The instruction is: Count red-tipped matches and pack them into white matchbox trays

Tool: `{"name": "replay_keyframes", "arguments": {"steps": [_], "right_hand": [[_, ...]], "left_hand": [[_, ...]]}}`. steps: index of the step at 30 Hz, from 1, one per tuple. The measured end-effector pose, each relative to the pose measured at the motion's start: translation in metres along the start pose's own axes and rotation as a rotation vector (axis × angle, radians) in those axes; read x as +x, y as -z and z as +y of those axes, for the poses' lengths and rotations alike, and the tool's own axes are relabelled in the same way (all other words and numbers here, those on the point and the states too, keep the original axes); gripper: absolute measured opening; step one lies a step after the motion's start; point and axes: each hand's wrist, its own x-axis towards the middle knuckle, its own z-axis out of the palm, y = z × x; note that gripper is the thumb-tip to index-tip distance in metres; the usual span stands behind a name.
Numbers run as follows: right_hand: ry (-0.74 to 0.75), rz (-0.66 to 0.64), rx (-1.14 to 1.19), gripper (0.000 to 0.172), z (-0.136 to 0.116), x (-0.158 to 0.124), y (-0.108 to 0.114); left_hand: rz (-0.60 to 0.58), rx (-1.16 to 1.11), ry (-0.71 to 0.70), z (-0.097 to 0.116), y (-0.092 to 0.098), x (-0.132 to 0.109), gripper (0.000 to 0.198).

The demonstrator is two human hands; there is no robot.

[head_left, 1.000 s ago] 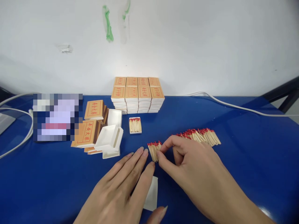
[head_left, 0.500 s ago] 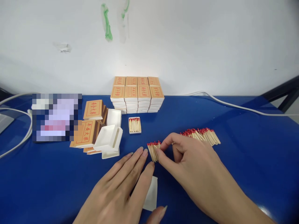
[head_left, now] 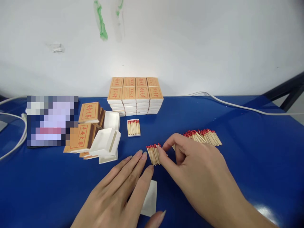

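A small bundle of red-tipped matches (head_left: pixel 154 155) lies on the blue table between my two hands. My left hand (head_left: pixel 116 193) rests flat to its left, fingers stretched out, with fingertips close to the bundle's left side and lower end. At the right side of the bundle, my right hand (head_left: pixel 192 161) pinches with thumb and index finger at the matches; exactly how many it grips is hidden. Partly under my left hand is a white matchbox tray (head_left: pixel 150 199). Behind my right hand spreads a larger pile of matches (head_left: pixel 209 136).
A tray filled with matches (head_left: pixel 134 128) stands farther back. Stacked matchboxes (head_left: pixel 135 95) line the white wall. To the left are matchbox sleeves (head_left: pixel 84 134), white trays (head_left: pixel 104 141) and a blurred-out device (head_left: pixel 57 117). A white cable (head_left: pixel 237 106) runs along the back right.
The whole view has shifted, so things on the table appear slightly farther left. Both hands keep nearly the same places beside the small match bundle; the right fingers have moved only slightly.
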Motion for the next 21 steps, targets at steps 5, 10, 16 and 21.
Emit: {"name": "replay_keyframes", "arguments": {"steps": [5, 10, 16, 21], "right_hand": [[0.048, 0.006, -0.008, 0.025, -0.004, -0.001, -0.002], [0.055, 0.026, 0.065, 0.032, 0.001, 0.002, 0.009], [0.072, 0.116, -0.108, 0.021, 0.024, 0.003, 0.020], [0.166, 0.169, -0.358, 0.017, 0.029, -0.004, 0.016]], "left_hand": [[-0.002, 0.006, -0.012, -0.001, -0.001, 0.002, 0.043], [-0.013, 0.013, -0.003, 0.000, -0.003, 0.003, 0.045], [-0.017, 0.003, 0.004, 0.000, -0.001, -0.001, 0.042], [-0.012, 0.003, -0.002, 0.001, 0.000, 0.000, 0.041]]}}
